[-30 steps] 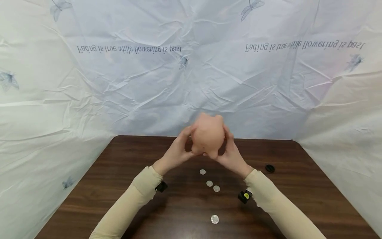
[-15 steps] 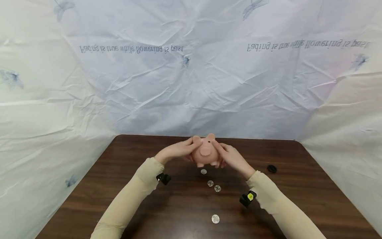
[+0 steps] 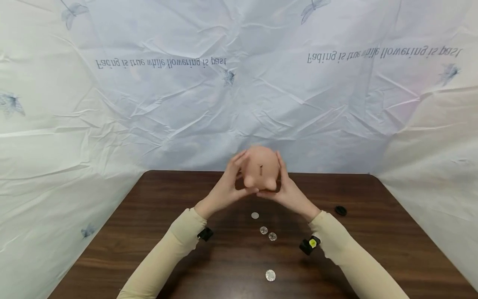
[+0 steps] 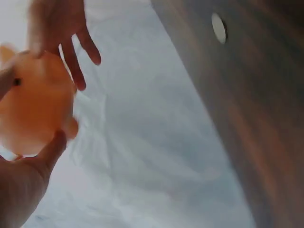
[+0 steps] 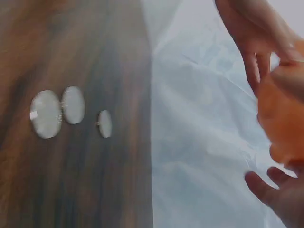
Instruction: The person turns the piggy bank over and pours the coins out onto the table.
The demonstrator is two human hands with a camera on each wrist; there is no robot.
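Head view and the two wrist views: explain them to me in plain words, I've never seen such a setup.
No robot here: a person works with bare hands. The large picture comes from a camera on the head, looking forward and down. The other two come from cameras on the wrists, so they look tilted and blurry.

The left hand and right hand together hold up a pink piggy bank, its slot facing the head camera. Below, on the dark wooden table, lie four silvery coins and, to the right, a black round object. Pale printed cloth hangs behind.
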